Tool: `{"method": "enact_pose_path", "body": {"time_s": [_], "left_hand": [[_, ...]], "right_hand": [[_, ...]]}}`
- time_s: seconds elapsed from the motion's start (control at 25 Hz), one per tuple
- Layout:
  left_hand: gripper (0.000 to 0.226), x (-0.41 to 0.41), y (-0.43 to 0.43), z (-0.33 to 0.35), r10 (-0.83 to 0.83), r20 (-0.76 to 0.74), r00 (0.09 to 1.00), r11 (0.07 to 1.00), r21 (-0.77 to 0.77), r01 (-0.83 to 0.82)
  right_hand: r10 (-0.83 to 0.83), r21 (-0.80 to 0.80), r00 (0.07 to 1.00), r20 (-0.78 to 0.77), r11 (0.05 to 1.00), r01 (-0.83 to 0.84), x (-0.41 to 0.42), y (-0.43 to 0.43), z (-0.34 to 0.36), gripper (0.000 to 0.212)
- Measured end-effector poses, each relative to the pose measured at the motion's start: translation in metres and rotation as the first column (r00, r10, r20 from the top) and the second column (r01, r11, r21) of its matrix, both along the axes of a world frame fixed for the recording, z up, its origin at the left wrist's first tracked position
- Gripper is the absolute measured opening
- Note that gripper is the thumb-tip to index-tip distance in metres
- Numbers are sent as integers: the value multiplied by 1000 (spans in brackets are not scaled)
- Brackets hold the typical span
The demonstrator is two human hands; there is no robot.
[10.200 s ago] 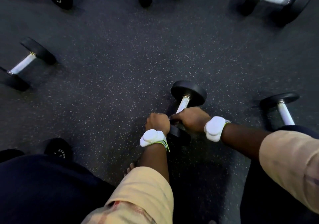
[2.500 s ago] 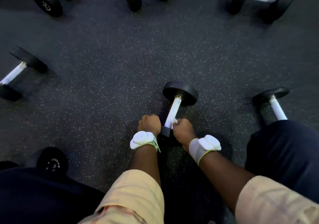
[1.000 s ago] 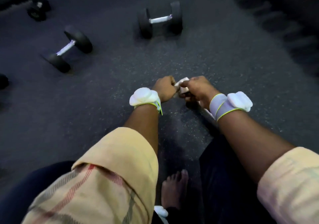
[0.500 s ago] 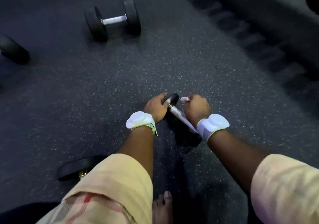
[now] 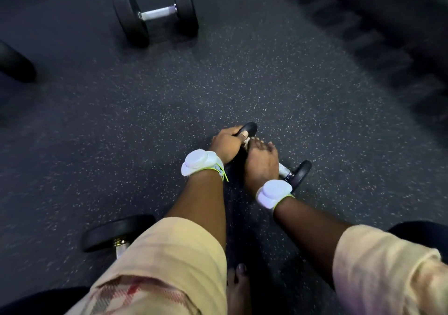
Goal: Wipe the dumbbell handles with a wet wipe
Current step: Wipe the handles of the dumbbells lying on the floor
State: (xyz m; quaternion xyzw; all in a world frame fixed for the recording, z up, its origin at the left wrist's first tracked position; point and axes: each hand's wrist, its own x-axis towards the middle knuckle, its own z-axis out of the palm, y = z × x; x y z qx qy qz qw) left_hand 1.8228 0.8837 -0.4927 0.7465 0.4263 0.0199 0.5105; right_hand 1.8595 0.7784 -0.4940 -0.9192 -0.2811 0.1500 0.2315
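A small dumbbell lies slantwise on the dark speckled floor in front of me. My left hand grips its far black head, thumb on top. My right hand is curled over the metal handle; only a short stretch of handle shows beside the near head. A scrap of the white wet wipe peeks out between the two hands, under my right fingers. Most of the wipe is hidden.
A large dumbbell lies at the top, and one black head shows at the left edge. Another dumbbell is half hidden under my left sleeve. My bare foot is below the hands. A dark blurred ribbed structure runs along the upper right.
My right hand has closed down over the handle, hiding the part that showed between the hands; the dumbbell's near head now shows to the right of my wrist. The left hand's grip is unchanged.
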Motion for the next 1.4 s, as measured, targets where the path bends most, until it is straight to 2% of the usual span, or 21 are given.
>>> {"method": "enact_pose_path", "body": {"time_s": [0.08, 0.12, 0.16, 0.2, 0.32, 0.48, 0.6, 0.68, 0.88, 1.04, 1.16, 1.28, 1.4], "left_hand": [[39, -1, 2, -1, 7, 25, 1000, 999, -37, -6], [44, -1, 2, -4, 14, 38, 999, 998, -56, -12], [46, -2, 3, -4, 14, 45, 999, 998, -67, -11], [44, -2, 2, -4, 14, 48, 999, 997, -72, -10], [32, -2, 2, -3, 8, 62, 998, 998, -58, -5], [30, 1, -1, -5, 35, 87, 996, 997, -78, -29], [28, 6, -2, -3, 49, 58, 997, 998, -50, -46], [28, 7, -2, -3, 41, 29, 999, 998, -49, -40], [30, 7, -2, -1, 46, 3, 999, 998, -36, -46], [31, 7, -4, -1, 49, -2, 999, 998, -28, -49], [30, 7, -4, -1, 56, -16, 998, 998, -6, -57], [29, 10, -6, 1, 53, -22, 998, 999, -8, -53], [28, 11, -6, 2, 62, -28, 998, 998, 16, -61]], "right_hand": [[-75, 33, 997, -35, 997, 76, 0, 2, 6, 33], [-95, 50, 994, -46, 994, 97, -4, 3, 10, 40], [-89, 76, 992, -88, 993, 96, -7, 2, 11, 47], [-41, 64, 997, -65, 997, 46, -7, 1, 10, 49], [-34, -111, 996, -85, 994, 24, 12, 1, 13, 29], [20, -85, 996, -82, 996, -26, 8, 1, 17, 28], [61, -195, 993, -105, 977, -81, 32, 4, 19, 27], [59, -196, 991, -121, 977, -82, 31, 0, 24, 27], [129, -296, 989, -74, 944, -146, 35, -10, 27, 23], [279, -329, 946, 167, 920, -213, 20, -21, 19, 25], [276, -347, 955, 109, 911, -224, 26, -19, 25, 18], [331, -378, 928, 171, 892, -248, 28, -23, 22, 23], [368, -426, 920, 139, 860, -280, 30, -26, 24, 19]]}}
